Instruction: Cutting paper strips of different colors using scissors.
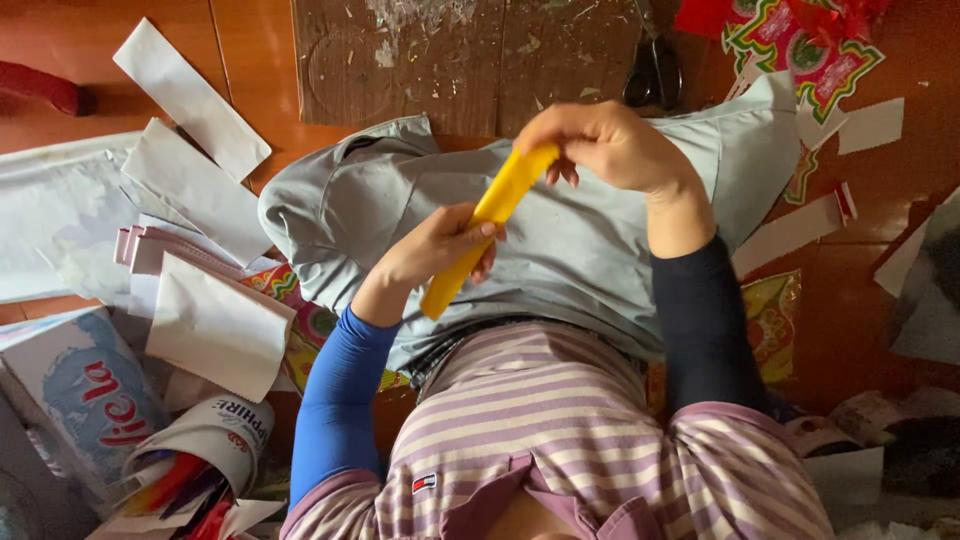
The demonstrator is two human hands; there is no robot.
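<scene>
Scissors (652,72) half tucked behind grey cloth (560,230), red handle (45,88) cut off (left edge), box (70,400) partly cropped

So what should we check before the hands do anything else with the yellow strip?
1. Left hand grips the yellow strip near its middle: ok.
2. Right hand pinches the strip's top end: ok.
3. Strip is straight, not creased: ok.
4. Strip is held above the grey cloth on the lap: ok.
5. Scissors lie on the cardboard, away from the fingers: ok.
6. Strip's back side is clean: cannot tell.
</scene>
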